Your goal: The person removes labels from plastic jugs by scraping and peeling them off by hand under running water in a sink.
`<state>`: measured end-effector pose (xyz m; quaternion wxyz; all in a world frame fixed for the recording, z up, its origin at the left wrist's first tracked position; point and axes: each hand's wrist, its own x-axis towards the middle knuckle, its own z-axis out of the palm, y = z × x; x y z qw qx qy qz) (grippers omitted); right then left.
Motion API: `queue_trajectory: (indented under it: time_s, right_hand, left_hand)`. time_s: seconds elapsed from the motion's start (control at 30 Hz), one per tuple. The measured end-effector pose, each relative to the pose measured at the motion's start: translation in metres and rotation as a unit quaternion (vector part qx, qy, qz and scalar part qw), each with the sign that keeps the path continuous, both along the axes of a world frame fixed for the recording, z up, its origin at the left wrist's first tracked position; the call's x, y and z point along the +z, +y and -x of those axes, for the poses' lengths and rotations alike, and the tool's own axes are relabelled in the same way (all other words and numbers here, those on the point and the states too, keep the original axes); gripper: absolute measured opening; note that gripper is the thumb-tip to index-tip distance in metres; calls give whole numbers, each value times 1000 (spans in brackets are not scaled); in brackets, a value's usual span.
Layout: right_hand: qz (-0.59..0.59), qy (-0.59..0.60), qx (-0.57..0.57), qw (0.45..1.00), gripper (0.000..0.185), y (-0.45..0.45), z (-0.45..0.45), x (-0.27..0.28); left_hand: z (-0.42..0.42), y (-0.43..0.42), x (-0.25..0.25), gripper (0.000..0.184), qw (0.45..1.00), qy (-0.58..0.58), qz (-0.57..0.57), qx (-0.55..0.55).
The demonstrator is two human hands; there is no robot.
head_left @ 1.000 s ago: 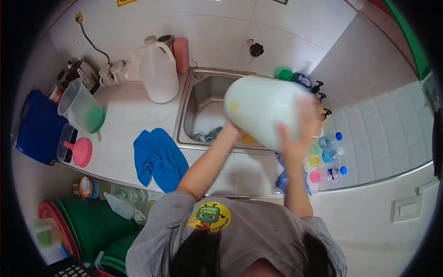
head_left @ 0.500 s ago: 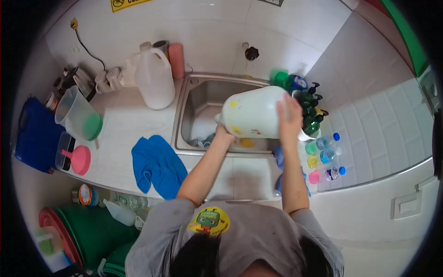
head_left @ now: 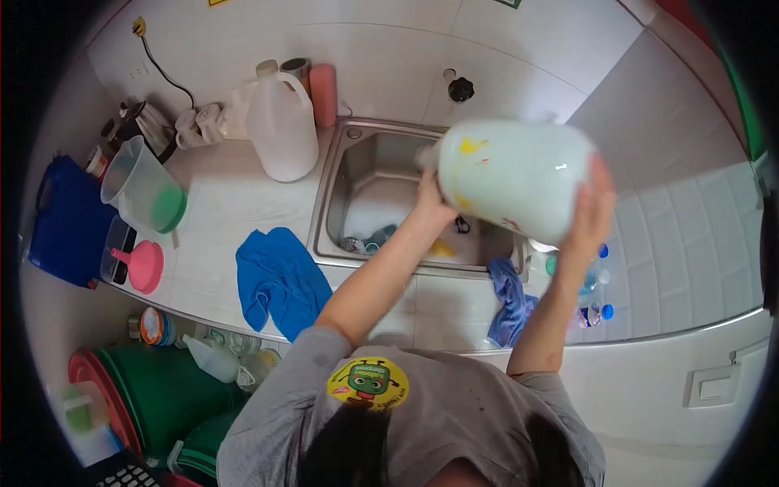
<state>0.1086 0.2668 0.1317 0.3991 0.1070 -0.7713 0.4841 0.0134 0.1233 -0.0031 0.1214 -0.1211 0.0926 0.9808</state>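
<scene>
Both of my hands hold a large whitish jug [head_left: 515,174] with yellow and reddish marks, lying on its side above the right part of the steel sink [head_left: 393,130]. My left hand [head_left: 434,201] grips it by the narrow end, which points left and is blurred. Against the broad end at the right presses my right hand [head_left: 592,207], its fingers partly hidden and smeared by motion. Below, inside the sink, are some wet grey-blue items [head_left: 377,240] and a yellow item [head_left: 441,247].
A blue cloth [head_left: 282,280] lies left of the sink, a purple-blue cloth [head_left: 510,304] at its front right. A translucent jug [head_left: 281,134], a pitcher [head_left: 146,187] and a pink funnel [head_left: 146,266] stand leftward. Small bottles [head_left: 591,315] stand at the right. A tap knob [head_left: 461,89] sticks out from the wall.
The jug has moved up and to the right in my two hands, its broad end now lower than before. It now covers the dark pump bottles. The purple-blue cloth shows more fully.
</scene>
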Motion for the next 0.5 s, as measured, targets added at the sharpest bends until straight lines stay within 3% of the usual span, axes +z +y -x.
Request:
queue_trajectory:
  time_s: [0.07, 0.1, 0.17, 0.23, 0.27, 0.3, 0.33, 0.37, 0.4, 0.47, 0.5]
  right_hand:
    - [18, 143, 21, 989, 41, -7, -26, 21]
    - [21, 149, 31, 988, 41, -9, -31, 12]
    - [-217, 134, -83, 963, 44, -13, -29, -31]
    - [-159, -45, -79, 983, 44, -16, 3, -104]
    - [-155, -28, -68, 985, 44, -10, 29, -127]
    - [78, -105, 42, 991, 43, 4, 47, -149]
    - [302, -199, 140, 922, 42, 12, 43, -166]
    - [301, -218, 150, 916, 42, 5, 36, -171]
    - [293, -266, 179, 901, 41, -8, 32, -173]
    - [276, -353, 231, 864, 39, -32, 22, -173]
    - [268, -392, 253, 843, 39, -38, 18, -175]
  left_hand:
    - [-8, -1, 56, 48, 995, 74, -55, -47]
    - [-3, 0, 49, 48, 995, 81, -52, -37]
    - [1, 0, -6, 44, 989, 141, 51, 1]
    - [-3, -26, -84, 42, 981, 98, -161, -47]
    - [-28, -40, -88, 45, 992, -60, -105, 31]
    - [-17, -52, -80, 39, 993, -35, -70, 87]
    - [-20, -64, -76, 36, 989, -32, -37, 142]
    - [-45, -72, -55, 36, 986, -46, -35, 159]
    - [-34, -123, -16, 26, 985, 13, 28, 168]
    - [-43, -169, 51, 39, 964, 128, 162, 170]
    - [-59, -187, 83, 37, 928, 139, 284, 196]
